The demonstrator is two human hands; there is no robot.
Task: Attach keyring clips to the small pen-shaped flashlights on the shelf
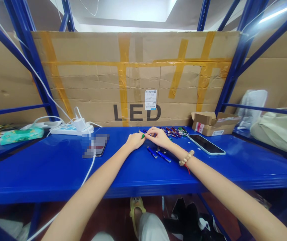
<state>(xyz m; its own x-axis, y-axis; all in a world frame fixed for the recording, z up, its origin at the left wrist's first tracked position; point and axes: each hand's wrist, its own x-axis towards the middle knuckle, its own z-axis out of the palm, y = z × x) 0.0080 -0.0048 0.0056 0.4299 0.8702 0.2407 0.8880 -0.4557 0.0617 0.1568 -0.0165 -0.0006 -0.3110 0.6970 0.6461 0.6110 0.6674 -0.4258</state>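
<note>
My left hand (134,141) is closed around a small green tube (143,136), and only its green end shows past the fingers. My right hand (159,138) meets it there, thumb and fingertips pinched at that end; anything between them is too small to make out. Just below my right hand, two slim blue metal tubes with silver ends lie on the table: a left one (152,152) and a right one (163,156). Behind my right hand is a pile of similar small tubes (173,132) in red, blue, green and dark colours, partly hidden by the hand.
A phone in a pale case (207,144) lies at right, before an open cardboard box (214,123). At left are a partly blurred phone (103,147), a white power strip (68,129) and a cable crossing the blue table (58,167). A cardboard wall (95,90) closes the back.
</note>
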